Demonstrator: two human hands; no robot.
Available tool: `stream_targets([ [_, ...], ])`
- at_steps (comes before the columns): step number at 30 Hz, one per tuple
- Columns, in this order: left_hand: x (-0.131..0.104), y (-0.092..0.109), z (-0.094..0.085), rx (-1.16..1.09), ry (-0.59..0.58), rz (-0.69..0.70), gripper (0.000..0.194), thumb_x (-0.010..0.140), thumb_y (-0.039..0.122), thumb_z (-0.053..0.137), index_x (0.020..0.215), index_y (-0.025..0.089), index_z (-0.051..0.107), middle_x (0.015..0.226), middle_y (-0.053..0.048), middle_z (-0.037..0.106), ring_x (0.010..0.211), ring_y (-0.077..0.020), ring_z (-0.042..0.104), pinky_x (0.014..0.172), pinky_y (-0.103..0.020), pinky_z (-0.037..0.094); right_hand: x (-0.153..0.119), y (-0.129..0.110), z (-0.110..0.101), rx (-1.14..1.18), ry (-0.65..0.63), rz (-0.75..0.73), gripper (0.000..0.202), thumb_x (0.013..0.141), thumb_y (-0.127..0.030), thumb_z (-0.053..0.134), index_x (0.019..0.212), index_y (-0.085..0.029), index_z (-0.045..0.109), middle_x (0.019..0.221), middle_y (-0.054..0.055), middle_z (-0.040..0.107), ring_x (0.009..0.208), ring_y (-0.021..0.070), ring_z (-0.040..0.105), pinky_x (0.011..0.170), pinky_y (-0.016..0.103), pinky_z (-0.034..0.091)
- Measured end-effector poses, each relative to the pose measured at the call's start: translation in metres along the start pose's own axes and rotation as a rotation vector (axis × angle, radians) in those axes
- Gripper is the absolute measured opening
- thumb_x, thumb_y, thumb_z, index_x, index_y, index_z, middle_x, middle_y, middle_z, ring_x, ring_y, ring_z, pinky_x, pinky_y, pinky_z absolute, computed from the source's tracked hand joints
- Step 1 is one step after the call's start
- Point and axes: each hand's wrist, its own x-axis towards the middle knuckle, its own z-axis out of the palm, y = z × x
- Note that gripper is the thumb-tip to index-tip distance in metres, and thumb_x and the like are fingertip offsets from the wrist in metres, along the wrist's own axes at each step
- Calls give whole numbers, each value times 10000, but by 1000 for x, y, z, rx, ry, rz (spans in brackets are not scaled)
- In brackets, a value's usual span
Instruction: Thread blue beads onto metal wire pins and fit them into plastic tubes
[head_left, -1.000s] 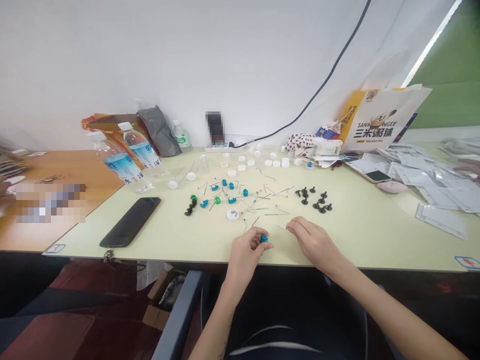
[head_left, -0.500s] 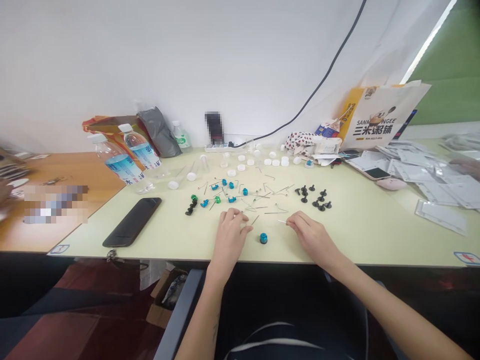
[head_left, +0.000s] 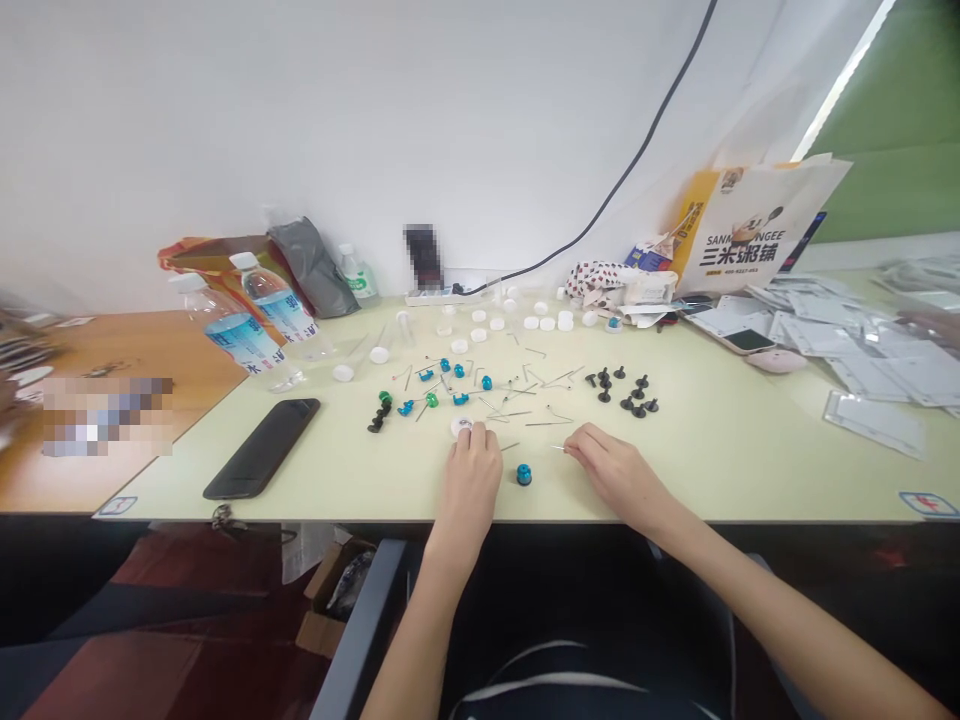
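Observation:
My left hand [head_left: 474,470] is closed, palm down, at the table's front middle. At its fingertips shows a white round cap [head_left: 460,426] with a dark mark; the fingers cover part of it. My right hand [head_left: 611,470] pinches a thin metal pin [head_left: 558,448] that points left. Between the hands stands a small blue knob-like part [head_left: 524,475] with a dark base. A loose metal rod [head_left: 510,446] lies just right of my left fingers. Beyond are bent wire rods [head_left: 551,416], blue parts [head_left: 460,399], a green part [head_left: 432,400] and several black pieces [head_left: 627,403].
White caps [head_left: 478,335] and clear tubes stand toward the wall. A black phone [head_left: 262,448] and water bottles [head_left: 238,335] are at left. At right lie white plates [head_left: 874,425], a phone [head_left: 750,342] and a paper bag [head_left: 739,235]. Parts of other people show at both edges.
My left hand has turned, its fingers now pointing away from me, and the white round cap has come into sight at its fingertips. My right hand still pinches the pin, nearly unmoved.

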Motion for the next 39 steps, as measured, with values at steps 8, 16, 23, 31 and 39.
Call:
stream_targets([
  [8, 1, 5, 3, 1, 5, 14, 208, 772, -19, 409, 892, 135, 480, 902, -83, 497, 874, -226, 485, 695, -331, 444, 0, 1, 0, 5, -30, -12, 188, 921, -172, 329, 828, -175, 492, 798, 42, 546, 649, 129, 512, 588, 251, 413],
  [16, -7, -2, 5, -7, 6, 9, 215, 758, -45, 389, 861, 125, 469, 861, -84, 507, 846, -211, 486, 719, -330, 433, -1, 2, 1, 5, -47, -30, 179, 918, -165, 339, 849, -175, 504, 820, 49, 552, 674, 140, 534, 603, 257, 421],
  [23, -14, -7, -11, -119, -36, -35, 247, 748, -60, 367, 851, 149, 448, 845, -74, 535, 805, -194, 502, 673, -290, 406, -2, 3, 1, 5, -54, -51, 182, 917, -168, 334, 865, -177, 508, 831, 53, 556, 692, 148, 542, 604, 262, 430],
  [31, -25, -19, -39, -326, 2, -120, 437, 732, -73, 263, 1030, 200, 429, 848, -27, 545, 617, -118, 510, 502, -207, 315, -3, 3, 1, -4, -32, -73, 170, 912, -172, 338, 871, -184, 503, 809, 50, 547, 670, 146, 526, 592, 255, 417],
  [39, -30, -20, -47, -303, 83, 56, 361, 772, -40, 298, 987, 179, 487, 860, -43, 510, 715, -130, 501, 595, -222, 386, 0, 1, -2, -42, -56, -65, 176, 917, -182, 339, 849, -177, 502, 794, 45, 540, 660, 140, 516, 581, 247, 398],
])
